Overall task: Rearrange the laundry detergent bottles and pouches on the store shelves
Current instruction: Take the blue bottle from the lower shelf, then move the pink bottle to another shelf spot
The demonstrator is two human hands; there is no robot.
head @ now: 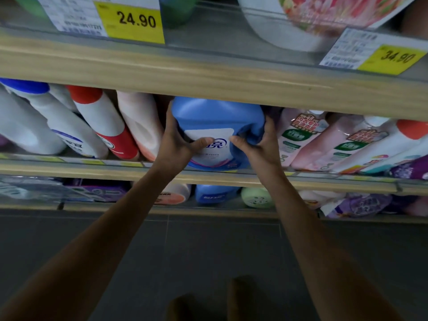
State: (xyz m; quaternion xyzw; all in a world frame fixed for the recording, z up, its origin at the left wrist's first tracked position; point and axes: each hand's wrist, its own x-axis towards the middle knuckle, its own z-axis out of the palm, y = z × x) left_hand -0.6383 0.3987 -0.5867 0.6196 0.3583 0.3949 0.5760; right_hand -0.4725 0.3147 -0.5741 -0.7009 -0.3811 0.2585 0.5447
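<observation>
1. Step in hand: one blue bottle (215, 117) is being set or squared up on the middle shelf (92, 169). It could equally be coming off; one view can't settle that.
2. L hand (176, 142): fingers curl round the bottle's left flank, thumb lies across the front label. A full wrap, not a pinch.
3. R hand (261, 144): wraps the right flank, approx where a moulded handle seems to sit, w/ the thumb on the front by the label edge. The fingers go behind, out of sight.
4. Where: the bottle stands approx mid-span on the middle shelf, base near the shelf's front lip. Its top is tucked under the upper shelf (208, 72), so the cap is hidden.
5. Look: sky-blue plastic jug w/ rounded shoulders, white label w/ blue Chinese characters, pink-purple swirl low on the front. Prob heavy, given the two-hand hold.
6. Same shelf, toward its left end: a pink bottle (139, 117) and a red-and-white bottle (99, 117), both leaning. Toward its right end: pink pouches (298, 137), just beside the R hand.
7. Next move, prob: keep it upright and slide it straight back into the gap, label out. There's little headroom under the upper shelf, so slide rather than lift, and mind the pouches.
</observation>
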